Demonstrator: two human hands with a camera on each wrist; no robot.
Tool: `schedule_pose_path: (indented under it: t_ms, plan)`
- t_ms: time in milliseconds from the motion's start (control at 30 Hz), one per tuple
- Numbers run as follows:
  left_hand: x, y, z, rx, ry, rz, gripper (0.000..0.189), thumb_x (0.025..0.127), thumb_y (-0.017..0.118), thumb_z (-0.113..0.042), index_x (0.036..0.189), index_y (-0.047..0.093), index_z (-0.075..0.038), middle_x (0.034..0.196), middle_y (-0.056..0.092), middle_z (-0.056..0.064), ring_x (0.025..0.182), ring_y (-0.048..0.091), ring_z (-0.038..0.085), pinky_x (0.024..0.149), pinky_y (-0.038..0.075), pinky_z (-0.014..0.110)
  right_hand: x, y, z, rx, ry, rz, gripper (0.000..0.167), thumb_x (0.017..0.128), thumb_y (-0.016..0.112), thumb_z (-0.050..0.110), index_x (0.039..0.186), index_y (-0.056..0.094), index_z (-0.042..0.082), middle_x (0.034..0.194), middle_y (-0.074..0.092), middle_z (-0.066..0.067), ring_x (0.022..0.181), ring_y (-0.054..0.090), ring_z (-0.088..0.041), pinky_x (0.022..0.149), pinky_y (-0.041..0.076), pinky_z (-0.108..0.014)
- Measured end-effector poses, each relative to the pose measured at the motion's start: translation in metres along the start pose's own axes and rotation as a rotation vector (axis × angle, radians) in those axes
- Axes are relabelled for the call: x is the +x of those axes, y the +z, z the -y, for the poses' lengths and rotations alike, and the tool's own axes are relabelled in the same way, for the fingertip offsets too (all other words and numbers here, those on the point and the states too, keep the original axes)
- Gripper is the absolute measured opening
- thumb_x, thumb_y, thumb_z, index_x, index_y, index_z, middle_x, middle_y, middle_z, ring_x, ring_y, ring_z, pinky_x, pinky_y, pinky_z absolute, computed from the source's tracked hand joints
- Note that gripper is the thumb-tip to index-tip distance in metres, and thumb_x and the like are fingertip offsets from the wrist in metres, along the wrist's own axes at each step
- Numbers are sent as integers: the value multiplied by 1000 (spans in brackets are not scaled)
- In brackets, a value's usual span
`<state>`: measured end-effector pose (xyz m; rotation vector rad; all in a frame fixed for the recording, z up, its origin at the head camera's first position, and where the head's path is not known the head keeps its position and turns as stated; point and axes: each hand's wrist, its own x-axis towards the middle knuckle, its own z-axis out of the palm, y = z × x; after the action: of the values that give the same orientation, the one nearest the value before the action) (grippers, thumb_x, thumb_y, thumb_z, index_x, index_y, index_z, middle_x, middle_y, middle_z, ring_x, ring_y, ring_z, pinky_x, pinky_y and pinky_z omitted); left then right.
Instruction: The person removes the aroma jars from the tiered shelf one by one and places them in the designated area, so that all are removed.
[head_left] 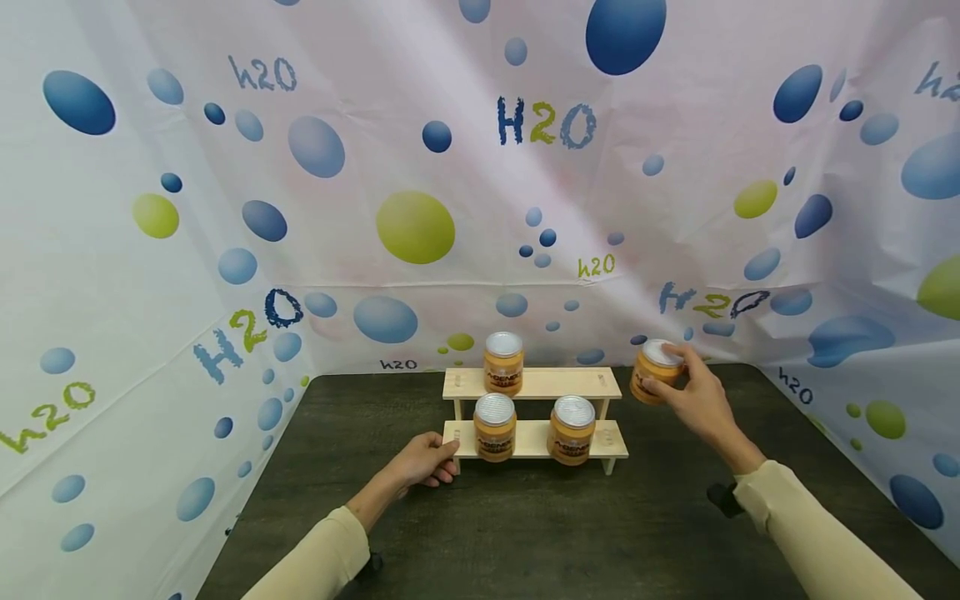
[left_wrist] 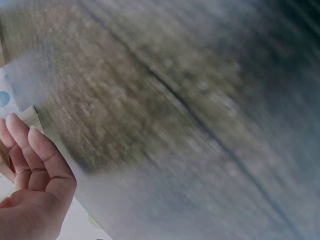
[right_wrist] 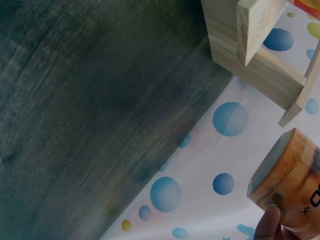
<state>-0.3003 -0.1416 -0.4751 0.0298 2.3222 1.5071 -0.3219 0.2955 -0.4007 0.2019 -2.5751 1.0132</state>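
A two-step wooden shelf [head_left: 536,437] stands on the table. My left hand [head_left: 426,460] pinches the left end of its lower step, thumb at the board's edge and fingers curled below; in the left wrist view this hand [left_wrist: 37,175] shows at the lower left. To the right of the upper step, my right hand [head_left: 701,400] grips an orange jar [head_left: 651,377] with a pale lid, raised and slightly tilted. The right wrist view catches this jar [right_wrist: 290,185] at lower right. One similar jar [head_left: 503,371] stands on the upper step. Two jars stand on the lower step, one left [head_left: 495,435], one right [head_left: 572,437].
The dark wooden tabletop [head_left: 525,533] spreads around the shelf. A white sheet [head_left: 360,208] with blue and green dots and H2O lettering hangs behind the table and along both sides.
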Motion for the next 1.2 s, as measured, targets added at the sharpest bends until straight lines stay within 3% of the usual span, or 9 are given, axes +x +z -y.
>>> schedule_pose_path:
  t_ms: [1200]
  plan:
    - [0, 0, -1, 13, -1, -4, 30, 106, 51, -36, 98, 55, -7, 82, 69, 3, 69, 66, 11, 65, 52, 31, -17, 29, -34, -26, 74, 28, 67, 94, 72, 35, 146, 41, 4, 131, 55, -34, 111, 59, -48, 79, 49, -52]
